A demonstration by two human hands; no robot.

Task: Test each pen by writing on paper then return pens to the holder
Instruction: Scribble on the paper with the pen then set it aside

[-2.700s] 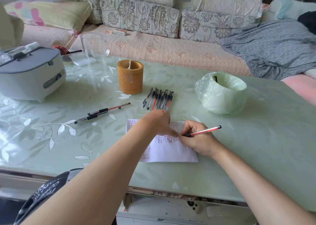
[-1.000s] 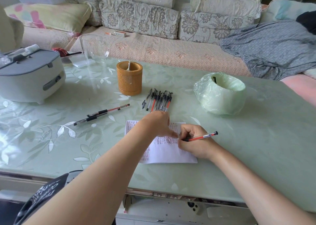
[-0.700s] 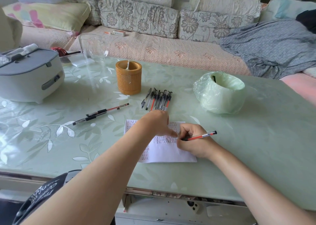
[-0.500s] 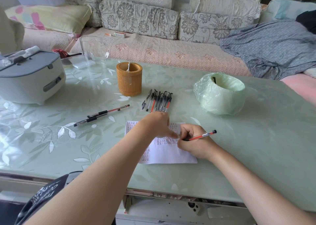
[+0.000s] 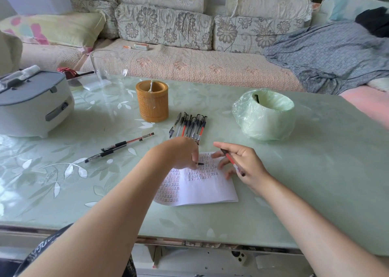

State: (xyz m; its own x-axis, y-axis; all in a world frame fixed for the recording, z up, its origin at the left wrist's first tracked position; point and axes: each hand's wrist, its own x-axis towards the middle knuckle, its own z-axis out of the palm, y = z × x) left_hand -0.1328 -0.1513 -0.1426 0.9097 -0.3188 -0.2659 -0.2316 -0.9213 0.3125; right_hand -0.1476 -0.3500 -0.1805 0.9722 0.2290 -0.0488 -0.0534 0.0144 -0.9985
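Note:
A white paper (image 5: pixel 202 189) with rows of red and black writing lies near the table's front edge. My right hand (image 5: pixel 244 165) hovers over its right side and holds a red pen (image 5: pixel 231 161) lifted off the sheet, with the other fingers spread. My left hand (image 5: pixel 181 152) is above the paper's top left and pinches a small black piece (image 5: pixel 201 163), apparently a pen cap. Several pens (image 5: pixel 189 126) lie in a row behind the paper. A round bamboo holder (image 5: pixel 152 103) stands upright behind them. Two more pens (image 5: pixel 120 147) lie to the left.
A bin lined with a green bag (image 5: pixel 264 114) stands at the right. At the left edge sits a white and grey cooker (image 5: pixel 31 104), with a clear glass (image 5: pixel 108 70) behind the holder. A sofa with cushions runs along the table's far side.
My right hand has stopped writing, lifted the red pen off the paper and turned it. My left hand has risen from the sheet and now shows a small black piece at its fingertips.

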